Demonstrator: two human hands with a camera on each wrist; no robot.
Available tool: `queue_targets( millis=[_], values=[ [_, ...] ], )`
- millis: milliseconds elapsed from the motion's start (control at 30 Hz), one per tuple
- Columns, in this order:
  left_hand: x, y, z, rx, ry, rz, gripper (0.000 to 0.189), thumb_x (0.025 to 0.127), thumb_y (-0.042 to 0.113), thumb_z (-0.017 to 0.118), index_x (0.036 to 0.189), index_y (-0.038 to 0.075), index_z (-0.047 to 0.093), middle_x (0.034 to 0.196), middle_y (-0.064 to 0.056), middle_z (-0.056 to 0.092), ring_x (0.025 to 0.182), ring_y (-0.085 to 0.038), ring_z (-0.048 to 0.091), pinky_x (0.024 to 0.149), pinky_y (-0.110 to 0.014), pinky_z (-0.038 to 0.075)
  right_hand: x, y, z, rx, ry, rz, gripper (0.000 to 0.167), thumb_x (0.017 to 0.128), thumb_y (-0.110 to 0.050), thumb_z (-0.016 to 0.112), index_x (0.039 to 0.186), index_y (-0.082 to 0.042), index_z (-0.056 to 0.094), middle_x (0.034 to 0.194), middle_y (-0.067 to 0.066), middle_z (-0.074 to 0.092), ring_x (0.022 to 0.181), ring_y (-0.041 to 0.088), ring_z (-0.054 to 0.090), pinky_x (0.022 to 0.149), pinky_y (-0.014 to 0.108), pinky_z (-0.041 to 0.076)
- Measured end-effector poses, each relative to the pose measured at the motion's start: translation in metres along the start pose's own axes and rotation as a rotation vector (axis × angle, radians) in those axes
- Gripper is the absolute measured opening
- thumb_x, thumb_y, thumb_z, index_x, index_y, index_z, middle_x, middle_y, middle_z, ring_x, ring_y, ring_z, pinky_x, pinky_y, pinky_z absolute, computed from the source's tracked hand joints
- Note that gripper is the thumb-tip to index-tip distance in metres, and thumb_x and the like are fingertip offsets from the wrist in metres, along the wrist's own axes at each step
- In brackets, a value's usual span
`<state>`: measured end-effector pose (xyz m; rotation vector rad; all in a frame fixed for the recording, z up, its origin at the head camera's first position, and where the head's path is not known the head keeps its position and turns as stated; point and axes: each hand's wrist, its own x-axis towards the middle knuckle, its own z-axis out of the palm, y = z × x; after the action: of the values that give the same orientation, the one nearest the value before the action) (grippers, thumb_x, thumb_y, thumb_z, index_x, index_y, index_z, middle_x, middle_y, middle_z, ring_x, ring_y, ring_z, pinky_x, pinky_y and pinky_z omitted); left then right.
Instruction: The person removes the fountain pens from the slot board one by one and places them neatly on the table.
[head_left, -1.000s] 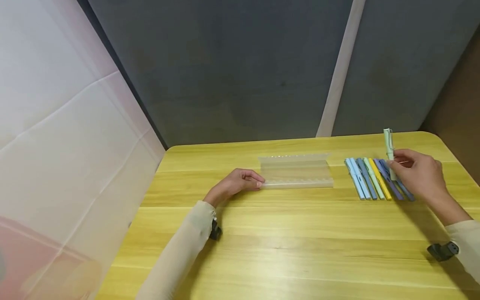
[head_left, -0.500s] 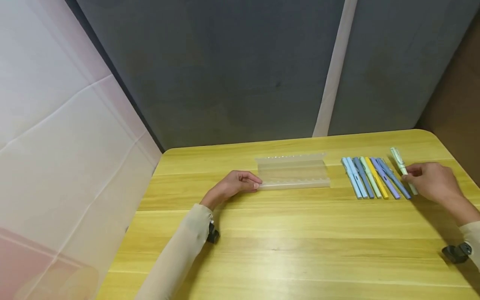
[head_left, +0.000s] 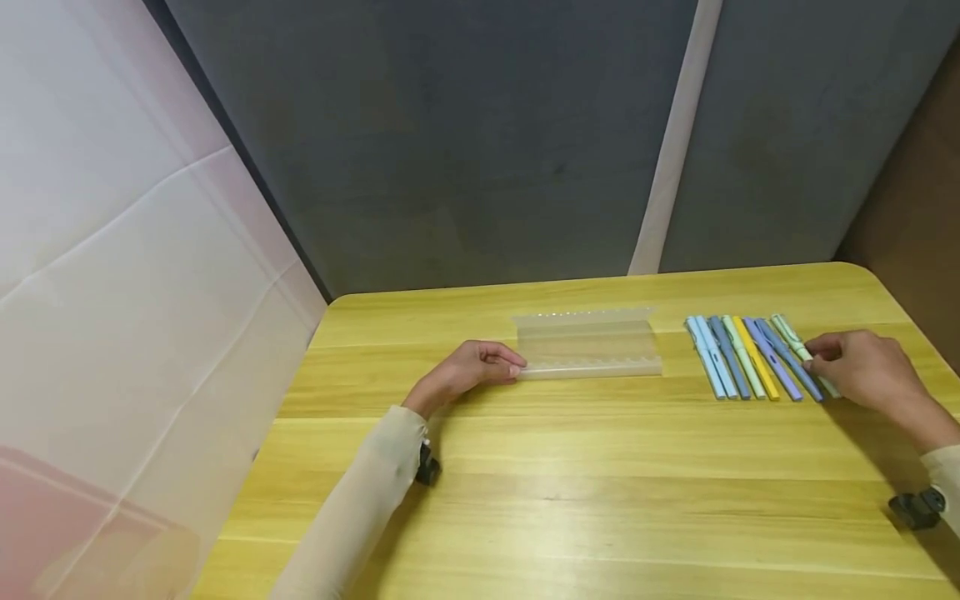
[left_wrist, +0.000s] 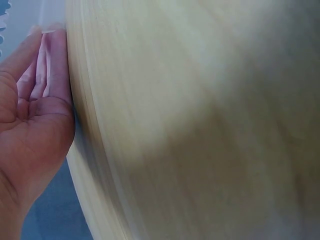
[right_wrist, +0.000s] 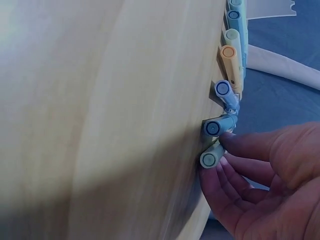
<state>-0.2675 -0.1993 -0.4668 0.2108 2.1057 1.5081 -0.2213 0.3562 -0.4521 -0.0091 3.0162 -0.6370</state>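
My left hand (head_left: 467, 372) pinches the near left corner of a clear plastic pen tray (head_left: 591, 367) with a notched back edge. In the left wrist view its thumb and fingertips meet on the clear plastic. On the right, my right hand (head_left: 870, 367) holds a pale green pen (head_left: 787, 332) between thumb and fingers. That pen lies at the right end of a row of pens, beside a slate-blue pen (head_left: 787, 358). The right wrist view shows the round end of the pale green pen (right_wrist: 209, 160) close to the blue pen's end.
Further left in the row lie a purple pen (head_left: 776, 364), a yellow pen (head_left: 761, 358), another green pen (head_left: 744, 357) and several blue ones. The wooden table (head_left: 555, 483) meets a dark panel (head_left: 480, 167) behind and a pale curtain (head_left: 150, 275) at left.
My right hand has carried the pale green pen from upright above the row to its right end and lowered it beside the blue pen. The left hand stays at the tray's corner.
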Motion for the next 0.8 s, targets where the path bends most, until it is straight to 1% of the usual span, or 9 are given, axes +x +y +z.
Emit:
queue_targets(
  millis=[100,300,500,600,733,800],
  values=[
    [0.0008,0.0006,0.0006,-0.012,-0.002,-0.001,0.022,0.101,0.011,0.072,0.122,0.005,0.076,0.106,-0.004,0.080,0.094,-0.010,0.073,0.090,-0.024,0.062,-0.0009,0.0000,0.0000,0.004,-0.007,-0.002,0.038,0.099,-0.013,0.066,0.126,0.014,0.066,0.110,0.035,0.072,0.101,0.059,0.063,0.073,0.056,0.049],
    [0.0011,0.0000,0.0005,0.011,0.009,-0.010,0.021,0.101,0.014,0.073,0.120,0.008,0.077,0.104,-0.002,0.080,0.091,-0.010,0.071,0.085,-0.022,0.060,-0.0022,-0.0032,-0.0003,0.010,-0.015,-0.008,0.037,0.100,-0.014,0.063,0.124,0.014,0.066,0.111,0.036,0.071,0.101,0.058,0.063,0.074,0.058,0.051],
    [0.0023,0.0000,0.0001,0.003,0.016,-0.012,0.020,0.101,0.012,0.073,0.120,0.007,0.077,0.102,-0.002,0.080,0.091,-0.011,0.071,0.083,-0.021,0.060,-0.0023,-0.0077,0.0018,0.013,0.018,-0.009,0.036,0.100,-0.013,0.064,0.122,0.015,0.067,0.110,0.037,0.071,0.099,0.057,0.064,0.072,0.058,0.051],
    [0.0037,-0.0001,0.0006,0.003,0.019,-0.007,0.021,0.101,0.012,0.073,0.120,0.006,0.077,0.103,-0.003,0.080,0.091,-0.011,0.070,0.083,-0.021,0.059,-0.0020,-0.0083,0.0022,0.015,0.032,-0.005,0.035,0.100,-0.012,0.064,0.121,0.016,0.067,0.109,0.036,0.071,0.100,0.058,0.064,0.074,0.059,0.050],
    [0.0048,-0.0011,0.0010,0.002,0.021,-0.002,0.021,0.101,0.012,0.073,0.120,0.006,0.077,0.104,-0.004,0.080,0.092,-0.011,0.071,0.084,-0.021,0.059,-0.0016,-0.0077,0.0025,0.011,0.035,-0.003,0.034,0.101,-0.011,0.062,0.121,0.016,0.066,0.110,0.036,0.071,0.101,0.058,0.063,0.075,0.060,0.050],
    [0.0050,-0.0015,0.0011,0.003,0.020,0.003,0.020,0.101,0.012,0.072,0.120,0.006,0.077,0.105,-0.004,0.080,0.092,-0.011,0.071,0.084,-0.021,0.060,-0.0019,-0.0070,0.0024,0.008,0.034,0.003,0.035,0.103,-0.012,0.061,0.122,0.016,0.066,0.113,0.038,0.069,0.102,0.059,0.062,0.076,0.061,0.050]
  ],
)
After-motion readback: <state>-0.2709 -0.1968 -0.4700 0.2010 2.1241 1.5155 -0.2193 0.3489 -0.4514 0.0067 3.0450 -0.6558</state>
